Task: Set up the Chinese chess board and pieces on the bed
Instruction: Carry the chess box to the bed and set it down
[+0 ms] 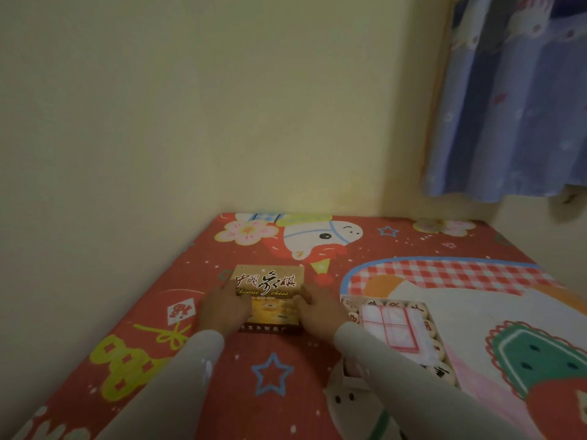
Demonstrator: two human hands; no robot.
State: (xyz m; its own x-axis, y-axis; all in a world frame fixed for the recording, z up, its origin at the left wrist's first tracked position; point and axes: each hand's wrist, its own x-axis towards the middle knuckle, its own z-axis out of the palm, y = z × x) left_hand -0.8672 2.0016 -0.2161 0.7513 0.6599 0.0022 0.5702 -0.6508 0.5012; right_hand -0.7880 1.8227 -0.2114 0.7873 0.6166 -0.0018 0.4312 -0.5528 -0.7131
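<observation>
- Against the cream wall (222, 106), the bed (279, 369) fills the lower view under a red cartoon-print sheet, giving a wide flat surface for laying out the game; a blue curtain (514, 106) hangs at the far right.
- Two pale sleeves reach forward from the bottom edge, one arm on each side of the box lid, so that it is handled squarely.
- Right of the hands, the open tray (349, 376) of the set lies on the sheet, apparently kept near so its contents stay within reach.
- On top of the tray rests the folded board (394, 325), white with red lines, not yet spread out.
- Between the hands, the box lid (270, 296) printed "Chinese chess" lies face up on the sheet, just left of the tray, probably being put aside to clear room.
- At its left edge, the left hand (222, 312) curls around the lid and grips it.
- At its right edge, the right hand (320, 309) holds the lid likewise, fingers bent over the rim.
- Around the folded board, round pale pieces (441, 371) sit packed along the tray's border, none set out yet.
</observation>
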